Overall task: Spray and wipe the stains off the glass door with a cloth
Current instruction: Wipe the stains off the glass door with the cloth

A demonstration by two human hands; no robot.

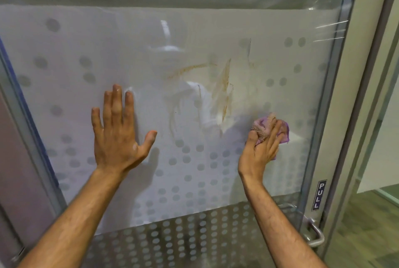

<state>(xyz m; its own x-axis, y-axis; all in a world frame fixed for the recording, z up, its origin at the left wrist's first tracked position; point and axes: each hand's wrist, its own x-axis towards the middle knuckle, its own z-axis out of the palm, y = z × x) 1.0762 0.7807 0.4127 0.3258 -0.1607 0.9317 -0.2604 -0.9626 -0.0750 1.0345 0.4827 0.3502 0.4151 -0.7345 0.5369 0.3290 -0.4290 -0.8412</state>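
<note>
The frosted glass door (71,36) with a grey dot pattern fills the view. Brown smeared stains (222,86) streak its middle right, with faint drips below. My left hand (117,136) lies flat on the glass, fingers spread, left of the stains. My right hand (261,146) presses a crumpled purple cloth (267,127) against the glass just below and to the right of the stains. No spray bottle is in view.
A metal door handle (313,233) sticks out at the lower right, under a "PULL" label (319,194) on the frame. The grey door frame (354,99) runs down the right side; a floor shows beyond it. Another frame edge (26,129) borders the left.
</note>
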